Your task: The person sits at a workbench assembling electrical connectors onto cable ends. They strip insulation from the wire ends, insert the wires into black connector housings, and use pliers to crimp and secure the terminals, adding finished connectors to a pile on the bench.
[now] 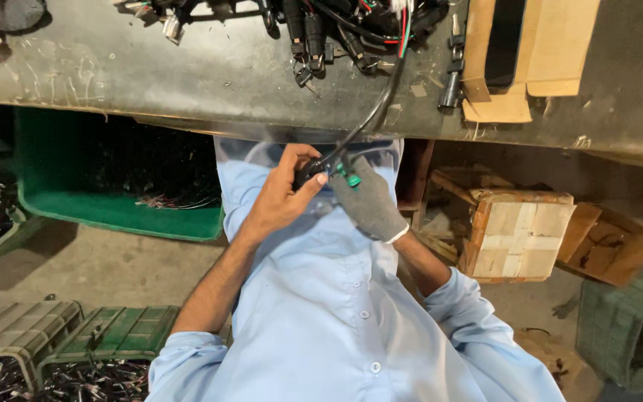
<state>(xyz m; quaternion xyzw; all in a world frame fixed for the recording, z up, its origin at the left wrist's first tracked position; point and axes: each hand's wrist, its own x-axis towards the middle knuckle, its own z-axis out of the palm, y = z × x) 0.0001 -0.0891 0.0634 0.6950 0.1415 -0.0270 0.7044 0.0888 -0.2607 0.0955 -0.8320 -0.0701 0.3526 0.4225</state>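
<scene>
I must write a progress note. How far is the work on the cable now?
Done: cannot tell; no finished piece is separate from the pile of wire harnesses on the workbench. In hand: the bare left hand and the gloved right hand grip a black cable at its green-tipped connector. Left: the cable still runs into that pile.

Left hand [280,195] bare, right hand [370,201] gloved, together.

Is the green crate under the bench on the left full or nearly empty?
Nearly empty. The green crate shows mostly dark inner wall and shadow, with only a thin layer of loose wires lying along its bottom near the front rim.
</scene>
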